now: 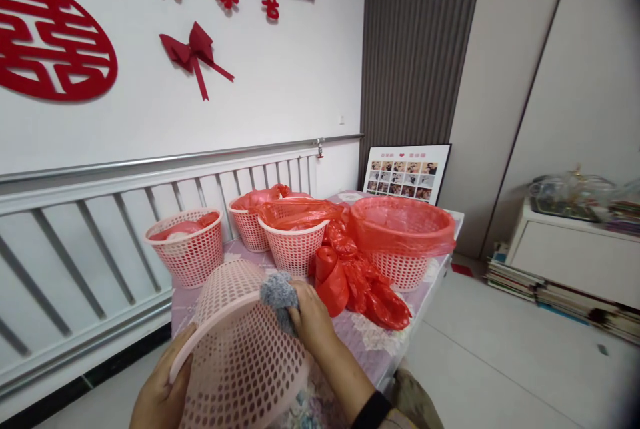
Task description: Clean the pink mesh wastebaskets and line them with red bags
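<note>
"What are the hands gripping?"

"The left hand [163, 379] is clenched on the rim of a pink plastic basket [245, 365]. The right hand [310, 315] has its fingers closed around a bunched grey cloth [280, 295], held at the same rim, up and to the right of the left hand."

"And how does that basket lie?"

"Tipped on its side between the two hands, its mouth toward the person. Its wall is full of small holes. From here I can't tell whether it rests on the table [355, 342]."

"What is just beside the grip?"

"Right of the cloth stands a roll of red bags [331, 285], with crumpled red plastic [367, 289] beside it. Past those is a wide basket [400, 272], upright, with a red bag [405, 242] folded over its rim."

"Beyond the hands?"

"Three more upright baskets holding red plastic: one straight behind the cloth [295, 249], one farther back [250, 229], and one [190, 259] beyond the left hand. Past them runs a white radiator [145, 242], and above it a red bow [195, 49] hangs on the wall."
</note>
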Demonstrator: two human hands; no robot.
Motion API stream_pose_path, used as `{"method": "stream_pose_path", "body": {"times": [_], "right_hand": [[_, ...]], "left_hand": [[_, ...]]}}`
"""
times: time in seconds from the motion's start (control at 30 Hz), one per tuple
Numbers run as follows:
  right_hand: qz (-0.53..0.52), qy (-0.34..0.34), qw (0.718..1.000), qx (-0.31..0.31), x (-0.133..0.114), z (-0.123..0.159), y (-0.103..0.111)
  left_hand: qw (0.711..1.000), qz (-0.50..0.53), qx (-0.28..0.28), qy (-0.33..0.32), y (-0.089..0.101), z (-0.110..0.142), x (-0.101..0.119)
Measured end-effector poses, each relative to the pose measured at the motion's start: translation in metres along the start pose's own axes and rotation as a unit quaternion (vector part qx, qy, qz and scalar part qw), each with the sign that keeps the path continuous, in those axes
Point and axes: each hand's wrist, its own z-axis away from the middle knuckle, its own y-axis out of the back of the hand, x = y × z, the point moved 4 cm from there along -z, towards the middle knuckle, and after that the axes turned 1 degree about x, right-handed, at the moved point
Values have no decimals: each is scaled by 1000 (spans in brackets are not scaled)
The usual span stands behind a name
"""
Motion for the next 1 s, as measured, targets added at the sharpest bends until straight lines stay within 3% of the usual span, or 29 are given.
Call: {"method": "stream_pose_path", "body": {"times": [0.2, 0.33, 0.53, 0.77, 1.0], "right_hand": [[-8, -129, 990, 52, 41, 51, -10], [-18, -189, 979, 73, 52, 84, -21], [-112, -259, 957, 65, 64, 131, -38], [-115, -308, 943, 60, 73, 164, -17], [-94, -390, 907, 129, 103, 187, 13]], "left_hand": [[999, -4, 19, 31, 0, 7, 4], [999, -3, 19, 48, 0, 9, 6], [1000, 1, -3, 30, 1, 6, -3], [1000, 10, -13, 1, -9, 5, 9], [998, 27, -54, 26, -25, 13, 25]]}}
